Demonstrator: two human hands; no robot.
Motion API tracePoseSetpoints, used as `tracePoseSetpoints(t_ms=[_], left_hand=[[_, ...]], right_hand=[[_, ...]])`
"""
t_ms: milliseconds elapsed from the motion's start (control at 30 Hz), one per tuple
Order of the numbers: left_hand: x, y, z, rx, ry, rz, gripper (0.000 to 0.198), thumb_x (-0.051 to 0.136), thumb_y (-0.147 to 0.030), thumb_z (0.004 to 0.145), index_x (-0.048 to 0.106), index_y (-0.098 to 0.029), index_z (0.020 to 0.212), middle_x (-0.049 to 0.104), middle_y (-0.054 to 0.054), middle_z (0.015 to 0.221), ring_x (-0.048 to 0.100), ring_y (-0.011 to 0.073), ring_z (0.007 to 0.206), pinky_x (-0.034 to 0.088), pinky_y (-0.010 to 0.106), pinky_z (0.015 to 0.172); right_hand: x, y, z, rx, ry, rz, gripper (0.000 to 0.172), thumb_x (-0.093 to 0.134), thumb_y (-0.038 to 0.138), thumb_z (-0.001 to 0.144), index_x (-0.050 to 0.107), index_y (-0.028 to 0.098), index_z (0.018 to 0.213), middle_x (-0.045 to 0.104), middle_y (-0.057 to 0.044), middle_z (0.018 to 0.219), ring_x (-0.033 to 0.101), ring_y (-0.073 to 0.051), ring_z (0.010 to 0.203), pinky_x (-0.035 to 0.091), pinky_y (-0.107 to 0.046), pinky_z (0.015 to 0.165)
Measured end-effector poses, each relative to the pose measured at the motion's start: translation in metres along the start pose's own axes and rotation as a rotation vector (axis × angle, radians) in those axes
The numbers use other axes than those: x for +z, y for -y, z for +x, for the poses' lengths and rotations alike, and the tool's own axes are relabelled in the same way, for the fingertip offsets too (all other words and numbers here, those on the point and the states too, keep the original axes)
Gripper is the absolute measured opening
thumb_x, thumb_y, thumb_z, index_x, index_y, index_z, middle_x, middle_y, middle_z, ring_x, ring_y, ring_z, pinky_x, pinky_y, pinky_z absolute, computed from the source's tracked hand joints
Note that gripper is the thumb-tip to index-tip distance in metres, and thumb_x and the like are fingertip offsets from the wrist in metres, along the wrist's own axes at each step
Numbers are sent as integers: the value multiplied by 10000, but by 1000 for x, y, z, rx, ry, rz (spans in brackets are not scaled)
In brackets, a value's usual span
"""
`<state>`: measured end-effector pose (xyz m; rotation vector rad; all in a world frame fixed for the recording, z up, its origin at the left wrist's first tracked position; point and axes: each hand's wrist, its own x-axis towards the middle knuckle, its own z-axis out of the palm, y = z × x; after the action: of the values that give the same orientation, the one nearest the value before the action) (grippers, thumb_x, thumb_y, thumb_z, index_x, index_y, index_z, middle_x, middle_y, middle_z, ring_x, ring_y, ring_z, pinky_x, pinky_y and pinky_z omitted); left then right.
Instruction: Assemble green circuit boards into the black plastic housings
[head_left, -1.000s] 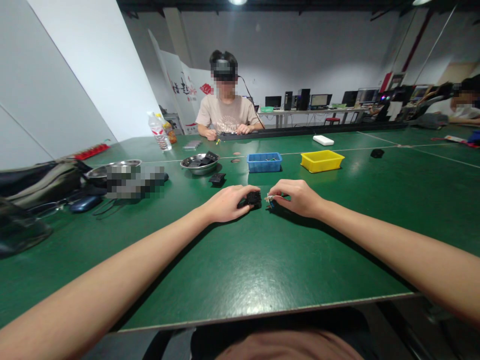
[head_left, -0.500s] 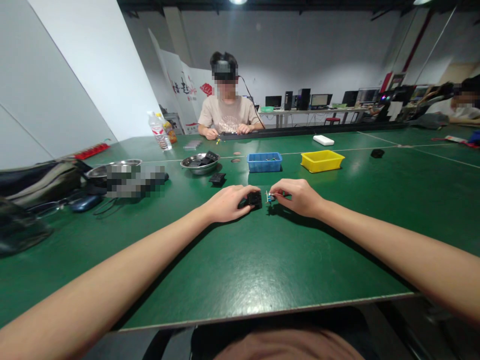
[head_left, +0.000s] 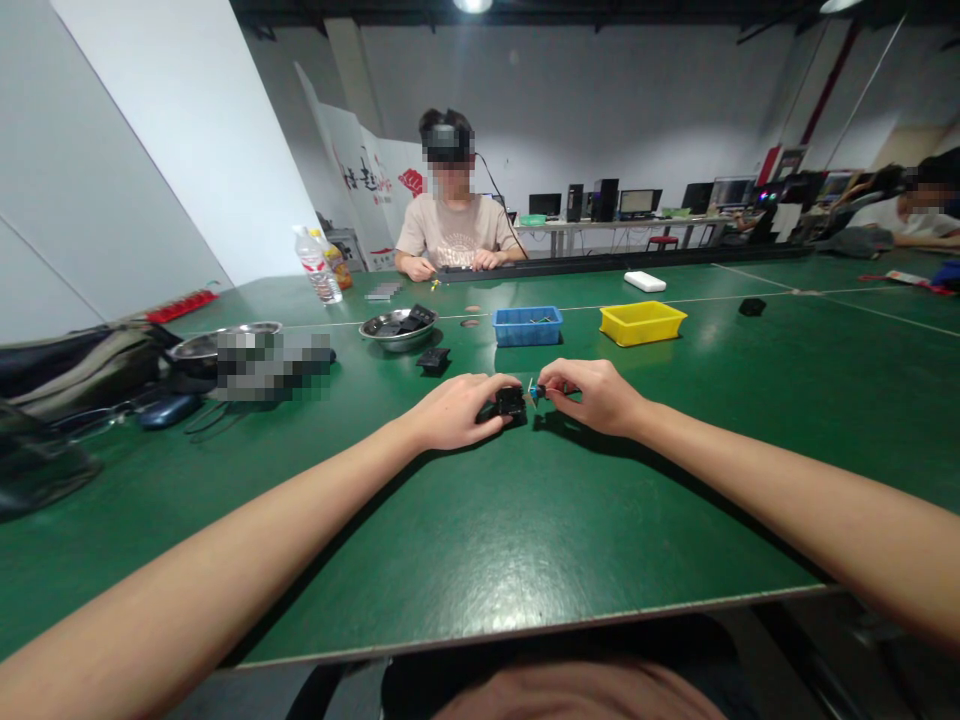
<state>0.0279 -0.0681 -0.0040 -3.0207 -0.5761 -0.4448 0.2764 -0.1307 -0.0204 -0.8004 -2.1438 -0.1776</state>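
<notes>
On my head-camera feed, the left hand (head_left: 463, 410) has its thumb and fingers closed around a small black boxy plastic part (head_left: 512, 401), at the centre of the frame, low over the glossy green tabletop (head_left: 480, 540). Just right of it, I see the right hand (head_left: 596, 390) pinching a small part with a thin pale plate and a blue section (head_left: 536, 392); its plate faces the black part, but I can't tell whether the two touch. Above the hands I have a blue rectangular plastic basket (head_left: 527, 333) near mid-frame and a yellow rectangular plastic tray (head_left: 643, 328) to its right. Left of centre, a round shiny metal bowl (head_left: 373, 336) holds black pieces (head_left: 409, 320), and a loose black square piece (head_left: 433, 361) lies just below it.
</notes>
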Motion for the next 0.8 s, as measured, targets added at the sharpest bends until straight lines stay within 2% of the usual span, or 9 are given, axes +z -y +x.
tracePoseSetpoints(t_ms=[433, 800], left_hand=[[1, -14, 1, 90, -18, 79, 392, 539, -455, 944, 564, -158, 1198, 714, 79, 924, 704, 240, 849, 523, 342, 788], [0, -14, 1, 144, -88, 64, 388, 536, -482, 954, 589, -156, 1157, 744, 88, 986, 719, 232, 876, 530, 337, 793]], right_hand=[[0, 7, 2, -128, -35, -35, 131, 535, 104, 902, 622, 183, 959, 701, -20, 786, 615, -118, 666, 479, -215, 632], [1, 5, 1, -108, 54, -25, 113, 560, 150, 908, 651, 180, 967, 696, -20, 762, 622, -128, 670, 473, -226, 646]])
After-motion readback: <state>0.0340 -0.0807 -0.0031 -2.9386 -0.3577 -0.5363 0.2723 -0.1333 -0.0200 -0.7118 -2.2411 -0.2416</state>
